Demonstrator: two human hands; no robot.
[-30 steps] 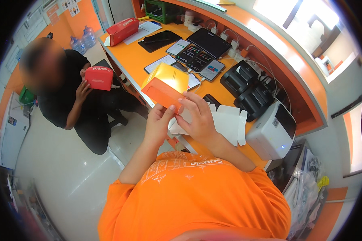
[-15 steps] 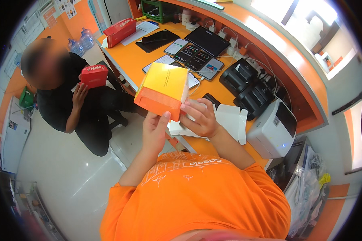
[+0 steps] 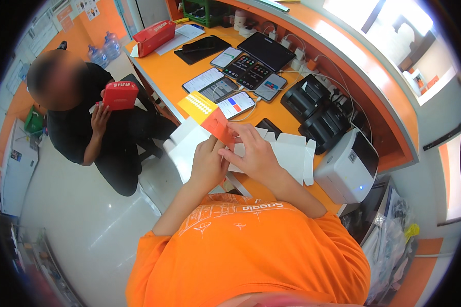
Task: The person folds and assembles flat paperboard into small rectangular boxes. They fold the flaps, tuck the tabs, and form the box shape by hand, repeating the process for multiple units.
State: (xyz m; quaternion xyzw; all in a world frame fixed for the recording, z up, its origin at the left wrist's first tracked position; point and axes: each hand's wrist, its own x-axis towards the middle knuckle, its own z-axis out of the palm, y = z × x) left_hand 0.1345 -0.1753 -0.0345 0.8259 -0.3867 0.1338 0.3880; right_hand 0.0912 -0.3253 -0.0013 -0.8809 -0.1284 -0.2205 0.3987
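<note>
A yellow and orange cardboard box (image 3: pixel 218 128) is between my hands, turned so its white inner face shows at the left. My left hand (image 3: pixel 208 159) is closed on its lower edge, below the orange panel. My right hand (image 3: pixel 255 152) pinches the orange panel's right side, fingers bent over it and thumb close to my left hand. Behind my right hand, an unfolded white cardboard sheet (image 3: pixel 294 153) lies on the orange counter (image 3: pixel 164 77). Parts of both thumbs and the box's lower edge are hidden by my fingers.
Several phones (image 3: pixel 241 105) and a tablet (image 3: pixel 266 51) lie beyond the box. Black devices (image 3: pixel 310 110) and a white printer (image 3: pixel 347 166) stand at the right, with cables behind. At left, a seated person (image 3: pixel 82 112) holds a red box (image 3: pixel 122 96); another red box (image 3: pixel 153 38) lies on the counter.
The box has turned and dropped lower, its yellow face swinging away and its white inside coming into view at the left. My hands have come closer together; more phones show.
</note>
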